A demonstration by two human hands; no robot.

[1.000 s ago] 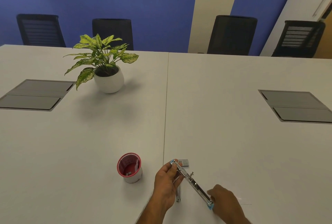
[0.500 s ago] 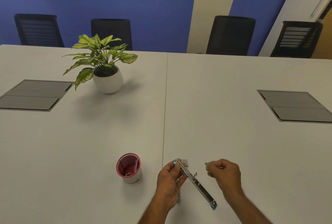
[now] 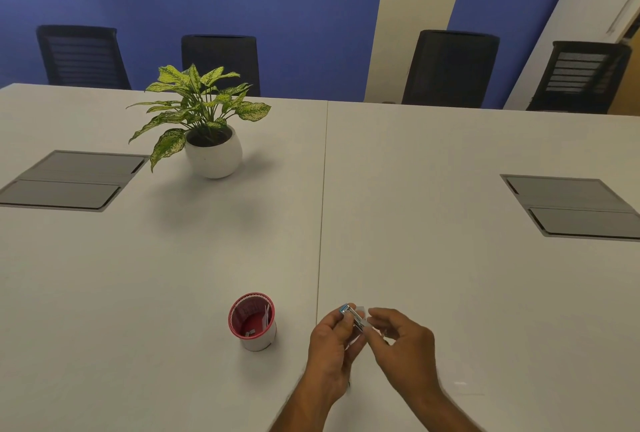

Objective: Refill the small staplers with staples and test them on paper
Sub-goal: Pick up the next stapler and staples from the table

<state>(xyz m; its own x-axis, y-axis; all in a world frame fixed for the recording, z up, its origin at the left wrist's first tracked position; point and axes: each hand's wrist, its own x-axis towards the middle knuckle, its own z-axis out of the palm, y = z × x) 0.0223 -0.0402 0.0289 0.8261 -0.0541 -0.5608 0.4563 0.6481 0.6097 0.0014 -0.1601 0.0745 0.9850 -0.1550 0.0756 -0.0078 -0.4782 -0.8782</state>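
- Fingers first: the left hand (image 3: 330,352) has its fingers curled round a small stapler (image 3: 353,318), thumb side up, holding it just above the table (image 3: 433,258) near the front edge.
- Right hand (image 3: 401,345) is right up against it, fingertips (image 3: 375,326) drawn together at the stapler's metal part. Looks like a pinch on something tiny, maybe a strip of staples, but it's too small and blurry for me to call. Could be the stapler's own rail.
- Only the blue tip and a bit of silver of the stapler show, the rest is buried between the two hands. Can't tell if it's folded open or closed.
- Red-rimmed cup (image 3: 252,322) sits just to the left of the hands, with a few small grey bits at the bottom. My guess is spare staples, not sure.
- Small pale thing (image 3: 361,309) lies on the table just behind the stapler, possibly a staple box.
- Progress-wise, I'd say we're mid-refill on this one stapler. No paper that I can clearly make out, so the testing part looks not yet begun.
- Task says staplers, plural, and I only see one, so there's probably plenty left.
- Potted plant (image 3: 204,126) sits further back, well away from all this.
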